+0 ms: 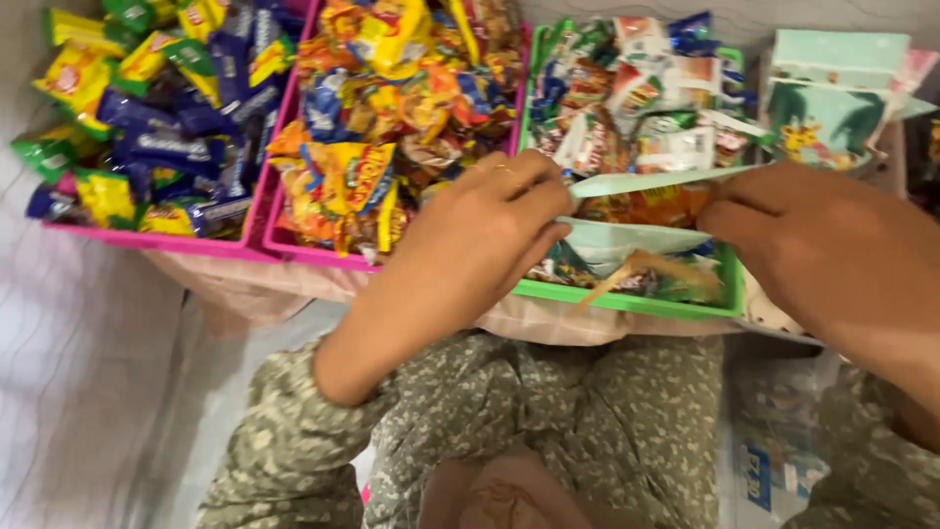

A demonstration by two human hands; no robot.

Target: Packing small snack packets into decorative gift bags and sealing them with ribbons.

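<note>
My left hand and my right hand hold the two ends of a pale mint paper bag, pulling its mouth apart above the green tray. A ring shows on my left hand. The bag's top edge runs as a thin strip between the two hands, and an orange snack packet shows through the gap. The green tray is full of mixed white, red and green packets.
A pink tray of orange and yellow snack packets sits in the middle, another pink tray of blue, yellow and green packets at left. A stack of mint printed paper bags stands at right. My lap in floral cloth is below.
</note>
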